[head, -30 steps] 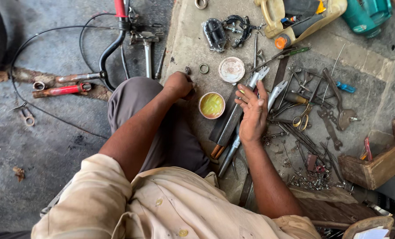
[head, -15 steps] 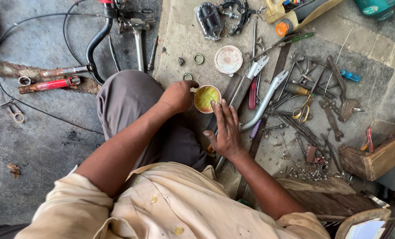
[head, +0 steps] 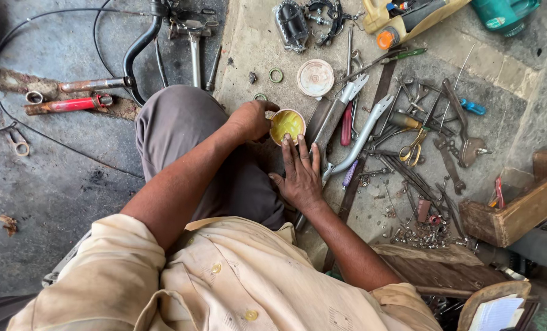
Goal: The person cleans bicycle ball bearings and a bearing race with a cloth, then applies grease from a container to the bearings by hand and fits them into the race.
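Left hand (head: 249, 121) now grips the rim of the small round tin (head: 287, 124) of yellow grease, fingers curled about its near side; a second ago it rested on the floor beside the knee (head: 175, 122), clear of the tin; right hand (head: 299, 175) has come off the tools (head: 371, 132) and lies flat just below the tin, fingers together and extended, tips touching its edge; the tin has shifted toward the person; its pale lid (head: 315, 78) lies apart, beyond it; judgement: the grease is now being steadied for use.
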